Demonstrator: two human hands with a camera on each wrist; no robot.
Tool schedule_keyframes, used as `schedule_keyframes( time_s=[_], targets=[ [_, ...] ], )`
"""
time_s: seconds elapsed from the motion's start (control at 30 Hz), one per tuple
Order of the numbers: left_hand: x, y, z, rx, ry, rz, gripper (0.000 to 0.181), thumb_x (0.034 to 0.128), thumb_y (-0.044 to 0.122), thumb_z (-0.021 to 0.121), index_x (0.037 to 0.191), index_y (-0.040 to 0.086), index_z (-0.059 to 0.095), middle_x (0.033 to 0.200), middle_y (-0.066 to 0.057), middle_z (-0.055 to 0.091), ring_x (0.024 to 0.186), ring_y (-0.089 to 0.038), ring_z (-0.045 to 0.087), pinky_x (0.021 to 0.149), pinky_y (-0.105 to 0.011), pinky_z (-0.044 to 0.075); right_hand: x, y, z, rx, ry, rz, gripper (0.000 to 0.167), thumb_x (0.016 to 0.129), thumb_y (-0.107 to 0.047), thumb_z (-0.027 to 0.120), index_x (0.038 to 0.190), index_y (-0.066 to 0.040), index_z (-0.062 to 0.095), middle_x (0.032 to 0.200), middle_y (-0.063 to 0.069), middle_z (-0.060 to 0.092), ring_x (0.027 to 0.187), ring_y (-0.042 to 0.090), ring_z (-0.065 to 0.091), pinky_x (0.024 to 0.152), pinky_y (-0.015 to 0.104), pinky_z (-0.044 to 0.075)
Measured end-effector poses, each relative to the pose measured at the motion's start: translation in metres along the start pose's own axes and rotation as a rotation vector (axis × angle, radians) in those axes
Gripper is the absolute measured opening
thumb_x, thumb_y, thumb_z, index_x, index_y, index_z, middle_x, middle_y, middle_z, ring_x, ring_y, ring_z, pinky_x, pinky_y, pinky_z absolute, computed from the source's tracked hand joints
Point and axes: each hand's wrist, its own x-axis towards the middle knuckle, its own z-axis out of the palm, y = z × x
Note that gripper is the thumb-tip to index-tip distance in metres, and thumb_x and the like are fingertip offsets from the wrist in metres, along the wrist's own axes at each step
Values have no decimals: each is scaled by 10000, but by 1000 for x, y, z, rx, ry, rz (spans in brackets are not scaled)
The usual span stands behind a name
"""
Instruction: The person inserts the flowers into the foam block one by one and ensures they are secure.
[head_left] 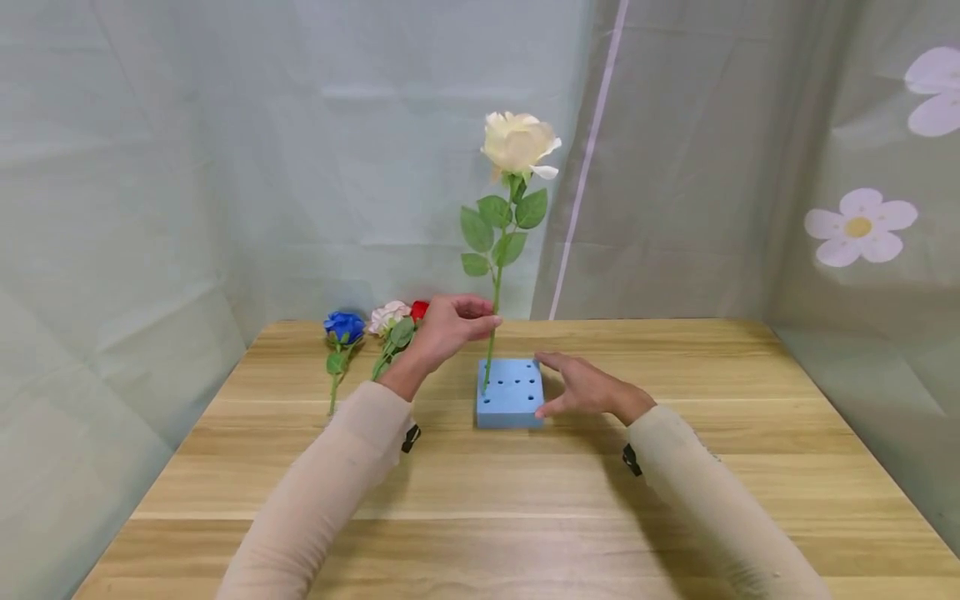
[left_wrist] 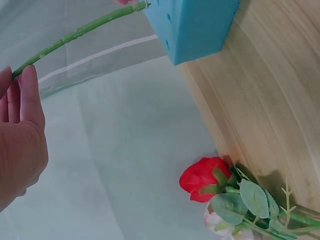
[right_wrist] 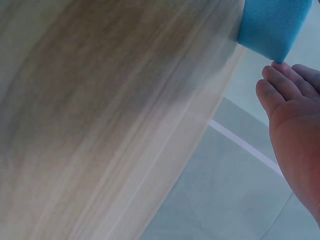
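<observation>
Between its thumb and fingertips, my left hand (head_left: 455, 327) pinches the green stem of a white rose (head_left: 519, 143). The rose stands nearly upright, leaning slightly right at the top. Its stem's lower end meets the top of a light blue foam block (head_left: 512, 404) on the left side, among several small holes. Whether the tip is inside a hole, I cannot tell. My right hand (head_left: 588, 387) is at the block's right side, thumb near the front corner and fingers near the back corner. In the right wrist view, fairly straight fingers (right_wrist: 285, 85) touch the block's corner (right_wrist: 272, 30).
Left of the block, a blue rose (head_left: 345, 327), a pale pink rose (head_left: 388, 317) and a red rose (left_wrist: 204, 179) lie on the wooden table (head_left: 480, 517). My left forearm partly hides them. Grey-green cloth (head_left: 375, 167) hangs behind the table and along its sides.
</observation>
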Motion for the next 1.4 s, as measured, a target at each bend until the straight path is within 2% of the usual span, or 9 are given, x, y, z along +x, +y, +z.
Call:
schedule_keyframes(
  time_s=[0.17, 0.3, 0.57, 0.8, 1.0, 1.17, 1.4],
  targets=[
    [3, -1, 8, -12, -13, 29, 277, 900, 38, 742, 1138, -86, 675, 1067, -192, 682, 923, -250, 685, 860, -385, 585, 0, 1, -1, -7, -3, 4, 1063, 776, -441, 855, 1532, 49, 292, 1582, 198, 306, 1447, 361, 305, 1173, 503, 279],
    [5, -2, 15, -15, -29, 62, 276, 906, 38, 735, 1144, -88, 676, 1082, -202, 684, 915, -228, 682, 895, -430, 569, 0, 1, -2, -9, 0, -15, 1053, 775, -427, 861, 1519, 70, 306, 1570, 212, 322, 1443, 367, 311, 1174, 504, 279],
    [8, -1, 27, 80, -9, 96, 278, 907, 102, 751, 1141, -42, 706, 1080, -156, 716, 968, -262, 672, 832, -319, 588, 3, 3, 2, -2, -6, -17, 1043, 778, -422, 861, 1523, 57, 309, 1570, 203, 330, 1442, 359, 316, 1173, 504, 283],
    [11, -1, 41, 89, 7, 166, 216, 904, 78, 748, 1088, -34, 728, 1029, -149, 732, 930, -252, 680, 810, -307, 590, 3, 3, 0, -10, -2, -14, 1047, 771, -432, 863, 1522, 52, 317, 1567, 197, 341, 1440, 350, 324, 1170, 503, 290],
    [12, -4, 53, 76, -9, 235, 213, 900, 77, 752, 1060, -62, 730, 993, -161, 736, 899, -251, 686, 784, -296, 589, 2, 2, -3, -22, 0, -16, 1047, 774, -436, 861, 1518, 60, 318, 1561, 208, 346, 1433, 357, 334, 1162, 508, 304],
    [13, -9, 59, 61, 6, 240, 181, 896, 69, 755, 1033, -48, 742, 976, -155, 740, 884, -236, 693, 781, -291, 596, 1, 1, -4, -17, 6, -19, 1039, 776, -418, 865, 1511, 74, 320, 1552, 222, 352, 1426, 370, 341, 1157, 518, 310],
    [12, -12, 62, 93, 28, 252, 198, 895, 88, 762, 1046, -38, 743, 981, -144, 742, 899, -237, 693, 788, -287, 591, 0, 2, -2, -4, 1, -20, 1043, 776, -414, 866, 1514, 74, 313, 1555, 227, 342, 1430, 372, 334, 1162, 514, 302]
  ],
)
